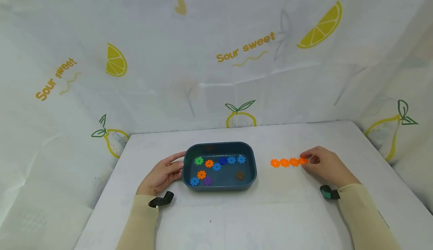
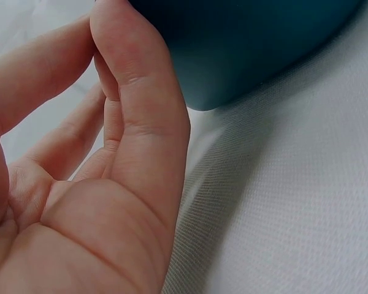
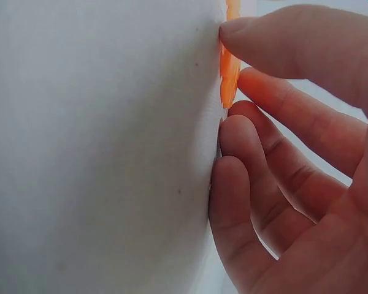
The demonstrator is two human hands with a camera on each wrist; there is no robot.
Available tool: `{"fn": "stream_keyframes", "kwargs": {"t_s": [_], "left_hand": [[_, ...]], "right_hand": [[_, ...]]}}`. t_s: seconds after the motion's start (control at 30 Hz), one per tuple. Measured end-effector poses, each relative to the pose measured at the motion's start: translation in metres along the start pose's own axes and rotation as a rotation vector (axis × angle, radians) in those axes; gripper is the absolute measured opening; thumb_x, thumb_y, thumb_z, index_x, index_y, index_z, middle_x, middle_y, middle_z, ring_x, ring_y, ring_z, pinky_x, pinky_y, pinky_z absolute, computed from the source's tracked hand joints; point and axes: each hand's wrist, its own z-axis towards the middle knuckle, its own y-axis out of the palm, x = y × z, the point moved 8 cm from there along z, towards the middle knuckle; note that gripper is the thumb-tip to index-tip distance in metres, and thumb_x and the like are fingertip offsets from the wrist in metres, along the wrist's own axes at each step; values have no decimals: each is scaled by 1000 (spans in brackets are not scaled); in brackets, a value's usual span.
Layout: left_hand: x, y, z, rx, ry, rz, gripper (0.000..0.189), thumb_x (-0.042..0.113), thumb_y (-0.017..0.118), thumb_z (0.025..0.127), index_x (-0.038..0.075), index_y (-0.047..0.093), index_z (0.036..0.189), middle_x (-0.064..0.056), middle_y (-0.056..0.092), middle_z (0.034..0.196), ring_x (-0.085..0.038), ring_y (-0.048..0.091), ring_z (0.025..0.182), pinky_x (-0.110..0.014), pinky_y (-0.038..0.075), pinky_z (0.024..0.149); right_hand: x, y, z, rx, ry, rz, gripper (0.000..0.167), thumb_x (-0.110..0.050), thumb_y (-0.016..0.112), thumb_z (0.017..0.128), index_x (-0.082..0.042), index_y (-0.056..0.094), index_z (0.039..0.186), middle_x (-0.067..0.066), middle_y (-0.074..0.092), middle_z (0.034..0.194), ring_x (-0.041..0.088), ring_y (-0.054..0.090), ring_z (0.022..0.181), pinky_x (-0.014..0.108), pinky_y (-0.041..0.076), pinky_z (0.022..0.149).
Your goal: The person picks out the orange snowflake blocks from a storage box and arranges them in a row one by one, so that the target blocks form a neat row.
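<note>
The orange disc [image 1: 303,160] at the right end of a row of four orange discs [image 1: 285,162] is pinched between thumb and forefinger of the right hand [image 1: 324,165]; the row is laid flat on the white table [image 1: 270,216], to the right of the tray [image 1: 224,182]; the other right fingers are bent, their tips rested by the table surface.

The tray's left side is touched by the fingertips of the left hand [image 1: 162,175]; whether its rim is pinched cannot be told. Inside the tray are scattered a green disc [image 1: 199,161], two orange ones, four light blue, a dark blue, a purple [image 1: 208,181] and a brown [image 1: 239,175] (the last set apart, near the right wall); behind the table a lemon-printed cloth [image 1: 169,62] is hung.
</note>
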Motion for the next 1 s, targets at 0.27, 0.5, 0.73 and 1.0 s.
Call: {"fn": "stream_keyframes", "kwargs": {"t_s": [0.27,0.5,0.73,1.0], "left_hand": [[-2,-8,-5,6,5,-18,59,13,62,111,10,41,166,-3,78,119,-13,72,90,-27,64,90],[-4,-12,-8,11,11,-22,60,14,63,110,11,41,166,-2,78,120,-12,73,92,-27,64,90],[-3,-9,-2,27,6,-9,58,17,68,108,14,48,163,-4,77,119,-14,72,92,-27,64,89],[-3,-4,6,46,-5,27,55,18,69,107,17,54,160,-6,75,118,-15,73,93,-26,64,89]], "right_hand": [[-10,2,5,-10,-15,-13,28,-21,80,97,-10,77,123,10,71,118,23,61,100,29,52,82],[-16,1,8,-23,-28,-19,30,-25,80,98,-12,76,124,10,71,120,22,61,101,27,52,82],[-31,-8,6,-26,-17,-16,42,-37,73,103,-8,71,135,17,70,131,32,67,110,36,56,86],[-131,-3,43,-64,-218,-47,31,-23,75,103,-7,74,129,12,75,125,29,69,109,55,60,99]]}}
